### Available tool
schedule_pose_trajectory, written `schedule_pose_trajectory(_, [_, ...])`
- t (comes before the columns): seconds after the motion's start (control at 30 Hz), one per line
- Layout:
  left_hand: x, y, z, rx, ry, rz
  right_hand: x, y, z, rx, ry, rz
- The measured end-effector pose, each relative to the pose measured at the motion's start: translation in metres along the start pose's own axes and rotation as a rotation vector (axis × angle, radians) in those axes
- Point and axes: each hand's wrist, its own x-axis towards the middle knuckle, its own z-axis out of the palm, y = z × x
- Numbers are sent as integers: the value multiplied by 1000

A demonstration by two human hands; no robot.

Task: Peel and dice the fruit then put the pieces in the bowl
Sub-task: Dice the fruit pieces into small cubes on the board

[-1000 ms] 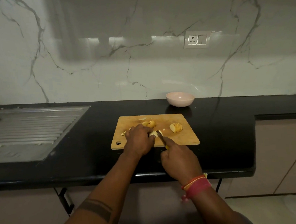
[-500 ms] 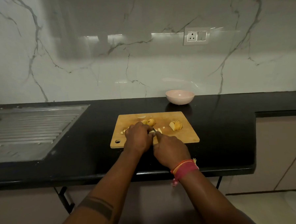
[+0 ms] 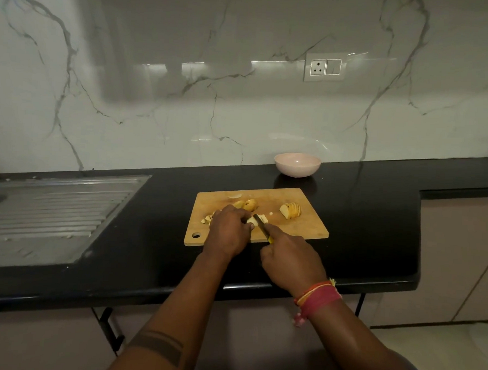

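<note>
The fruit [image 3: 256, 220] is lying on the wooden cutting board [image 3: 305, 230] on the black bench [image 3: 149, 250], and it is being cut there right now. One pale piece is being held down by the left hand [image 3: 229, 235], whose fingers are curled over it. A knife [image 3: 260, 226] with a yellow handle is being gripped by the right hand [image 3: 291, 258], and its blade is being pressed at the piece just beside the left fingertips.

The job is judged to be about halfway done. A few small cut bits [image 3: 207, 219] are lying beside the left hand. Two bigger chunks are being left for later: one with yellow skin [image 3: 249, 205] behind the left hand, and one sliced chunk [image 3: 291, 210] to the right, also with skin showing. So some peeling and dicing is waiting to be done. One thin scrap [image 3: 234, 196] is lying near the far edge of the board.

One pink bowl [image 3: 297, 165] is standing behind the board. Nothing can be seen inside it, so no pieces seem to be moved yet.

One board, one knife and one bowl are being counted.
</note>
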Motion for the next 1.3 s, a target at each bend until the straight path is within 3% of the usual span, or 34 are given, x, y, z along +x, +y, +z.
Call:
schedule_pose_trajectory(0.37, [5,-1,3,20,33,18,26,-10,11,-32,-60,-6])
schedule_pose_trajectory(0.63, [6,1,6,84,60,-17,-4,3,1,-55,-67,-14])
schedule_pose_trajectory(0.9, [0,-5,3,-38,61,-15,-3,-4,0,47,-13,5])
schedule_pose_trajectory(1.3, [3,-3,2,-2,72,-1,21,-18,11,-39,-78,-11])
